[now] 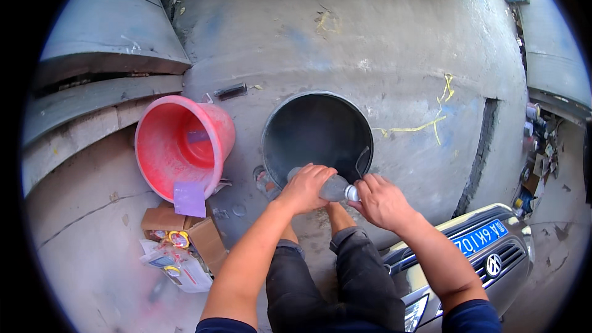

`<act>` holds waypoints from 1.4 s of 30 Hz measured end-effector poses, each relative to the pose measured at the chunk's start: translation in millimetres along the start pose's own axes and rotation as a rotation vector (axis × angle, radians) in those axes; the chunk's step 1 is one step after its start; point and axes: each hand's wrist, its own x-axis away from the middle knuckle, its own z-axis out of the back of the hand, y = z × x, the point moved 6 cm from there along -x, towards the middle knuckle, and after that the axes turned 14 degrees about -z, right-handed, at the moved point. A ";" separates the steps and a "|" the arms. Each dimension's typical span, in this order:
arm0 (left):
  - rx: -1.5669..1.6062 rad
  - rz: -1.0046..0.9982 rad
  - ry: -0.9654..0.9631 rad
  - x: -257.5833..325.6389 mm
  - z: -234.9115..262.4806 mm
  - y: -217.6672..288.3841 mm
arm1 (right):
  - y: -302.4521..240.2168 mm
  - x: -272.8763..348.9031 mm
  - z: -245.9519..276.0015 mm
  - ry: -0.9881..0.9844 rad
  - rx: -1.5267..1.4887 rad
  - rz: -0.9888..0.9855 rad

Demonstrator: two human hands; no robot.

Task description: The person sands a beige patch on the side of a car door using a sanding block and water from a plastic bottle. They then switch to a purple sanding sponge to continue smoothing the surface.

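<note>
My left hand [306, 189] is closed around a clear plastic bottle [333, 189], which lies nearly level with its neck toward the right. The fingers of my right hand [383, 202] pinch at the bottle's white cap [351, 193]. Both hands are over the near rim of a large dark bucket [271, 114] standing on the floor. A thin dark handle or wire [362, 159] shows inside the bucket's right side. How full the bottle is, and what lies deep in the bucket, I cannot make out.
Left of the dark bucket, a pink bucket [143, 148] tilts with a purple sheet [189, 199] on its rim. Below it sits an opened cardboard box [207, 243] with tape rolls. A car front [475, 246] stands at lower right. Yellow tape strips [419, 127] lie on the floor.
</note>
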 end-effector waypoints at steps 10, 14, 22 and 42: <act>0.160 0.748 0.384 -4.0 -51.0 -124.4 | 56.1 -53.3 -53.2 0.265 -0.114 -0.010; 0.055 0.875 0.509 2.5 -90.2 -158.6 | 75.8 -83.8 -131.2 0.182 -0.355 -0.374; 0.064 1.065 0.427 2.7 -110.6 -197.7 | 91.8 -127.6 -211.6 -0.119 -0.549 -0.732; 0.005 1.292 0.488 15.9 -114.7 -204.1 | 73.9 -63.8 -110.1 0.376 -0.043 -0.048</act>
